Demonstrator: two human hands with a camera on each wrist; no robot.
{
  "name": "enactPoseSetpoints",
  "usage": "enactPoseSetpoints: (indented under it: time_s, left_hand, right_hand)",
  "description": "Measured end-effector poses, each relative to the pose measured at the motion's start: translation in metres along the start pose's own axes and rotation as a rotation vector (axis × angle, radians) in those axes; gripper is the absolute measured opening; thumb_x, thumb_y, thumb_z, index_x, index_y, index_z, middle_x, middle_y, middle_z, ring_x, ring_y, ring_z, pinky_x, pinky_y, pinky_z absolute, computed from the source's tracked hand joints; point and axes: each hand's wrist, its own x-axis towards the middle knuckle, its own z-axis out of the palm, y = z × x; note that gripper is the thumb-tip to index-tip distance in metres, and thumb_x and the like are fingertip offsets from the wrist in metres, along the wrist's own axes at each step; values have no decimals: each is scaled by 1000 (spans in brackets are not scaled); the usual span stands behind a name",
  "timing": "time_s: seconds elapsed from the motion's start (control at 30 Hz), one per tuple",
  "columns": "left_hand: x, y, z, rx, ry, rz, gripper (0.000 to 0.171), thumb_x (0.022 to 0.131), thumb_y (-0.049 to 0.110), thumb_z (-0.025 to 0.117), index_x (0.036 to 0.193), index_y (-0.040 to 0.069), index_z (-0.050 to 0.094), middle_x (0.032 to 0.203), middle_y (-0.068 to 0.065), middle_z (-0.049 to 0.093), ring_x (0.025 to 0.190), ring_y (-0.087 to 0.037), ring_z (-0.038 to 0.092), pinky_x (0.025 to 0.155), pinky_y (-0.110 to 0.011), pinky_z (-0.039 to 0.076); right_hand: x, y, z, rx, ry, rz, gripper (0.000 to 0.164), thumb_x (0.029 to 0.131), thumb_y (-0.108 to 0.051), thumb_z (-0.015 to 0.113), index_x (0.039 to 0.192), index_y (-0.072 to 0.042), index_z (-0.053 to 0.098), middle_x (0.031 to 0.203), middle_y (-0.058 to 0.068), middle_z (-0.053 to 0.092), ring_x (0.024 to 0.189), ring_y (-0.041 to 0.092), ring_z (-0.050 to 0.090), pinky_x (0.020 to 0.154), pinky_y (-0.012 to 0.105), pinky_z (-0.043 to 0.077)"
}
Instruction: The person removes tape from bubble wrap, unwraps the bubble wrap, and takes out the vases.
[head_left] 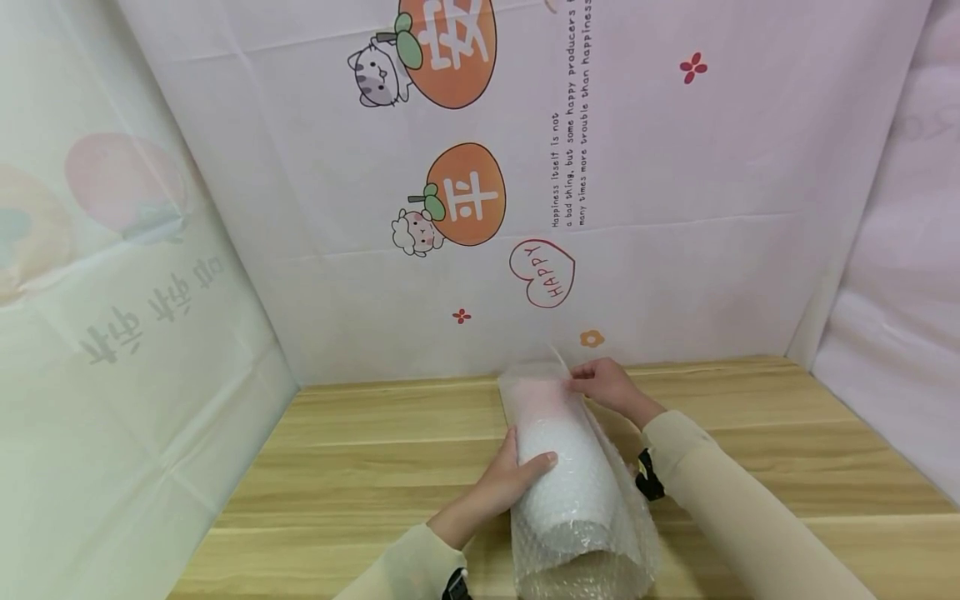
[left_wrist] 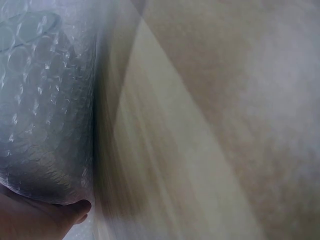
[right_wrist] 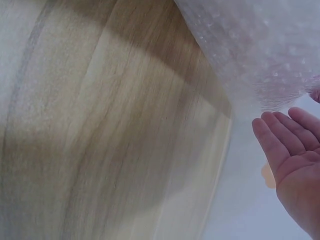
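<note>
A white cylinder-shaped object (head_left: 562,458) lies on the table, wrapped in clear bubble wrap (head_left: 637,533) that extends past both its ends. My left hand (head_left: 510,479) grips its left side, thumb on top and fingers spread along the far side. Close up in the left wrist view, the thumb presses the bubbled wrap (left_wrist: 45,120). At the far end, my right hand (head_left: 609,385) pinches the edge of the wrap between thumb and fingers. Its fingers (right_wrist: 282,137) reach along the wrap's edge in the right wrist view, the thumb mostly out of frame.
The wooden table (head_left: 360,475) has its back edge against a white printed cloth (head_left: 660,208). More cloth hangs at the left (head_left: 112,400) and the right (head_left: 892,333). The near end of the wrap gapes open towards me.
</note>
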Motion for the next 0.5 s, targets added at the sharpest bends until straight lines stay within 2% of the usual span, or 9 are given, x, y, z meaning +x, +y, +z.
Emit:
enactPoseSetpoints:
  time_s: [0.5]
  left_hand:
    - [0, 1, 1, 5, 0, 2, 102, 88, 52, 63, 153, -5, 7, 155, -28, 16, 140, -42, 20, 110, -56, 23]
  right_hand:
    - [1, 4, 2, -43, 37, -64, 32, 93, -20, 67, 111, 6, 70, 106, 17, 69, 93, 26, 64, 76, 38, 56]
